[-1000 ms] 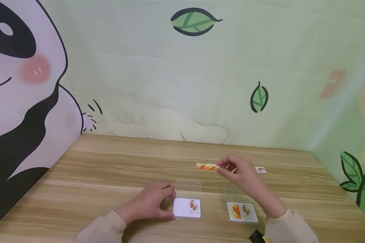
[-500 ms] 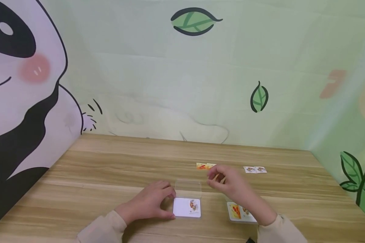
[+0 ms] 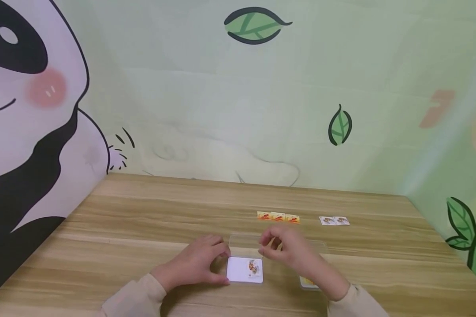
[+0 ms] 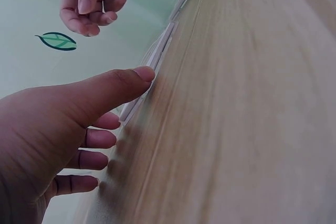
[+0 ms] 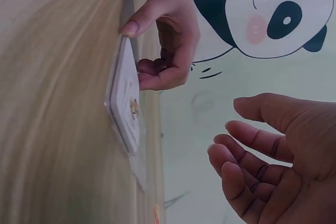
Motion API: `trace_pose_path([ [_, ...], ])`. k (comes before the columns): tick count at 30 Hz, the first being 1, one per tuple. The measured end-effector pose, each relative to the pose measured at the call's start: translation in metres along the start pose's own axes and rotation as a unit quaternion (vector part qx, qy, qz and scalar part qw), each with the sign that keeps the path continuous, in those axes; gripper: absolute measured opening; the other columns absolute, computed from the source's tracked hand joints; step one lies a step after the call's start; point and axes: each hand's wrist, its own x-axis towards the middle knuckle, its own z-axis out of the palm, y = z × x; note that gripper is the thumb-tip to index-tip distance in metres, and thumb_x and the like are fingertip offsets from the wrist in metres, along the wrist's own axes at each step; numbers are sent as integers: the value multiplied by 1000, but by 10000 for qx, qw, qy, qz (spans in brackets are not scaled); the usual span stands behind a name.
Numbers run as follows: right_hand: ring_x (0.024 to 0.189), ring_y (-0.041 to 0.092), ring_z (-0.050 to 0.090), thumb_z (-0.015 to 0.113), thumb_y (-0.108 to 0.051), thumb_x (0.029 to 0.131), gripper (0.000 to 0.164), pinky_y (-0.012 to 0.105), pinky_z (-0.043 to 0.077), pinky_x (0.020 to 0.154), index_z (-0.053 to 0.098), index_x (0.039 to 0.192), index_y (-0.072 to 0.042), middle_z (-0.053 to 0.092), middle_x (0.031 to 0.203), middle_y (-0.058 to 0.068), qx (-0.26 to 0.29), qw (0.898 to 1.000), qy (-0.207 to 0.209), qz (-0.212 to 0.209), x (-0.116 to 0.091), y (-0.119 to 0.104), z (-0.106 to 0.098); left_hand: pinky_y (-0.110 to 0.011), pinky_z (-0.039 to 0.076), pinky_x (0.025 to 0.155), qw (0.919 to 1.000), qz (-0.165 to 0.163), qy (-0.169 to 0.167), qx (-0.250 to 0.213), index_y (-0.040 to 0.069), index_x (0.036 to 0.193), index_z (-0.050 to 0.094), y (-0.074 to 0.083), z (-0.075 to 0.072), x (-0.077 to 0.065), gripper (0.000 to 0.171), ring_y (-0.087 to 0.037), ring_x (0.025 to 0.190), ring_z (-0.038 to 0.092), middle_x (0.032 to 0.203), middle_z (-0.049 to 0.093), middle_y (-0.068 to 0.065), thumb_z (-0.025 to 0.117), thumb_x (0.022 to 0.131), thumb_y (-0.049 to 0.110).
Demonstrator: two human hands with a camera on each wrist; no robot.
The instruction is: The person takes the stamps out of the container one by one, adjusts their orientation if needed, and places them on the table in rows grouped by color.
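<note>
My left hand (image 3: 198, 262) holds the left side of a small flat plastic case (image 3: 238, 269), thumb at its near corner and index finger at its far corner. White cards fill the case, the top one with a small food picture; its clear lid (image 3: 238, 241) lies folded back. My right hand (image 3: 289, 246) hovers in the air to the right of the case, fingers loosely bent. The right wrist view shows nothing between its thumb (image 5: 254, 107) and fingers. A second case (image 3: 309, 284) is mostly hidden under the right forearm.
Farther back on the wooden table (image 3: 162, 207) lies a row of three small orange-red picture cards (image 3: 278, 217). To their right are two white picture cards (image 3: 334, 220) side by side. A cloth backdrop with a panda (image 3: 24, 132) and leaves encloses the table.
My right hand has drawn back from the orange-red cards, toward me and left, uncovering the third orange-red card and both white cards. The left hand has stayed on the case.
</note>
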Motion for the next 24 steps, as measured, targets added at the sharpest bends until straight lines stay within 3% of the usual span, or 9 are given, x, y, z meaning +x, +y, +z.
trace_pose_path([
  [24,67,2,48,75,-12,80,17,18,43,58,64,92,-6,59,85,1,-559,9976,-381,162,0,10,28,-27,44,78,9999,-40,-32,-101,21,100,63,0,1,1,46,-6,89,46,97,54,10,79,69,51],
])
